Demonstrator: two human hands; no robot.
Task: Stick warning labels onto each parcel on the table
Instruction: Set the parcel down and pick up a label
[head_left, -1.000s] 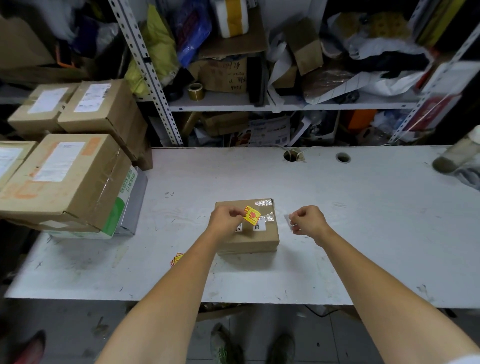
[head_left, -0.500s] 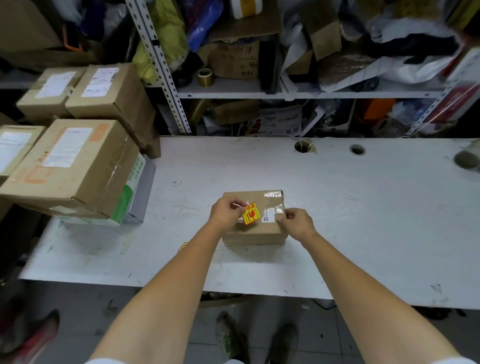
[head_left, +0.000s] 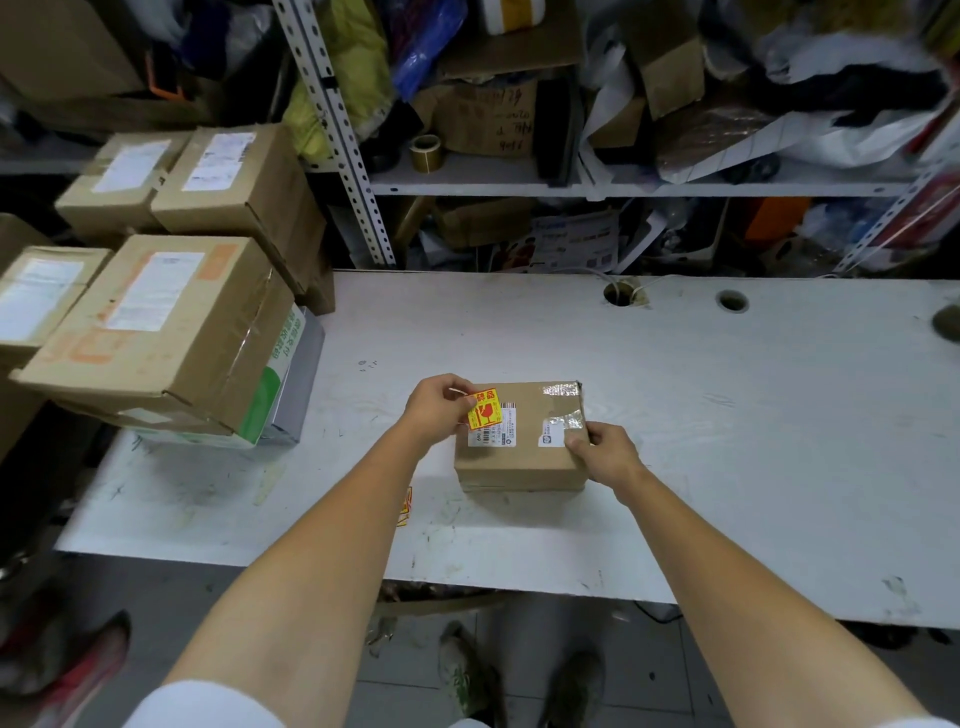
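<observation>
Since a second ago: brings right grip (head_left: 602, 452) in from over the bare worktop (head_left: 753, 441) onto the right near corner of the parcel (head_left: 519, 465); carries warning label (head_left: 483, 409) further over the box top.

Pinches label by its left edge in left grip (head_left: 439, 410), thumb and fingers curled on it. Label tilted, over the parcel's top left part, overlapping the white shipping label (head_left: 500, 434). Cannot tell whether any corner is stuck down yet.

Clamps right grip on the box corner, fingers curled over the edge, likely to stop a light box sliding under the press. Holds label by one edge, probably to keep adhesive off the fingers and leave the rest free to lie flat.

Parcel mid-worktop, close in front. Larger boxes (head_left: 156, 322) stacked at left, well apart. Red-yellow sheet (head_left: 404, 506) just beside left forearm, mostly hidden; possibly spare labels.
</observation>
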